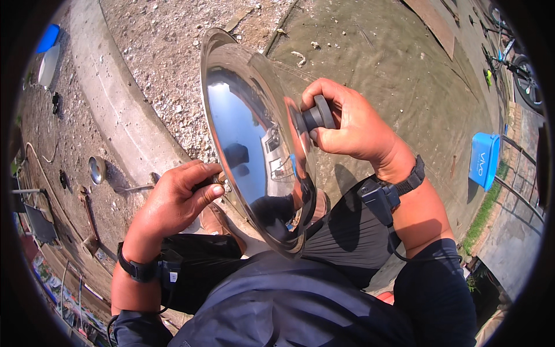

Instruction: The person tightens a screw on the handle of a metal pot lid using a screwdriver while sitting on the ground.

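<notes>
A shiny, domed metal lid (245, 139) is held tilted almost on edge in front of me, mirroring sky and buildings. Its round black knob (317, 115) points to the right. My right hand (355, 124) grips that knob between thumb and curled fingers. Close to the lid's left rim, my left hand (179, 194) is closed in a pinch. A small dark piece with a brownish end (221, 177) shows between its thumb and forefinger. What this piece is, and whether it touches the rim, I cannot tell.
On the ground at left lie a small metal bowl (97, 169), a thin metal tool (133, 188) and a hammer (89, 237). A concrete strip (110, 87) crosses the gravel. Far right are a blue bucket (483, 160) on a metal rail and a bicycle (523, 78).
</notes>
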A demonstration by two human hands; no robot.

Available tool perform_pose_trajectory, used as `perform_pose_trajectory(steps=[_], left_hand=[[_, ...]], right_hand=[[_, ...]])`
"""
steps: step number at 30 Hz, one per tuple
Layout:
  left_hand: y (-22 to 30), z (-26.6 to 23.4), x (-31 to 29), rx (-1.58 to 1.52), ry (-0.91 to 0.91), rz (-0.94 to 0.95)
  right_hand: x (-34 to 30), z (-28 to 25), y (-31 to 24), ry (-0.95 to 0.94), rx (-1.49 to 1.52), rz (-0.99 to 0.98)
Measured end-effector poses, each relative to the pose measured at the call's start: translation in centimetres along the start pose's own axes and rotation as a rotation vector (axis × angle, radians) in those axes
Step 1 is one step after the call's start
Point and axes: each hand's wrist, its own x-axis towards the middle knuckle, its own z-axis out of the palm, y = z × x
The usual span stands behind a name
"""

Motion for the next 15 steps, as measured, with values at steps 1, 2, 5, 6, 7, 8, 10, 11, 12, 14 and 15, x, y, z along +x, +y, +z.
perform_pose_trajectory(steps=[1,2,5,6,7,8,10,11,12,14,15], left_hand=[[-0.1,0.1,0.1,0.049,0.027,0.022],[-0.2,0.2,0.1,0.098,0.054,0.041],[-0.2,0.5,-0.1,0.13,0.085,0.144],[0.3,0.3,-0.2,0.109,0.051,0.164],[0.9,0.1,-0.3,0.088,0.017,0.183],[1.5,-0.4,-0.5,0.014,-0.055,0.084],[2.4,-1.4,-0.5,-0.135,-0.198,-0.116],[2.3,-1.4,-0.6,-0.171,-0.191,-0.118],[2.0,-1.3,-0.6,-0.206,-0.184,-0.121],[2.3,-0.5,-0.6,-0.253,-0.132,-0.037],[2.1,-0.5,-0.5,-0.126,-0.117,0.006]], right_hand=[[0.1,0.0,0.1,0.005,-0.024,-0.006],[0.1,-0.1,0.1,0.011,-0.048,-0.011],[0.0,-0.1,0.0,0.014,-0.093,-0.065],[-0.1,-0.2,-0.1,0.003,-0.094,-0.057],[-0.2,-0.2,-0.2,-0.008,-0.094,-0.049],[-0.3,-0.3,-0.3,-0.019,-0.095,-0.043],[-0.7,0.2,-0.4,-0.051,0.025,-0.027],[-0.7,0.5,-0.4,-0.07,0.085,-0.018],[-0.6,0.3,-0.3,-0.084,-0.002,-0.015],[-0.3,0.2,-0.3,-0.077,0.002,-0.02],[-0.2,0.1,-0.3,-0.073,0.004,-0.022]])
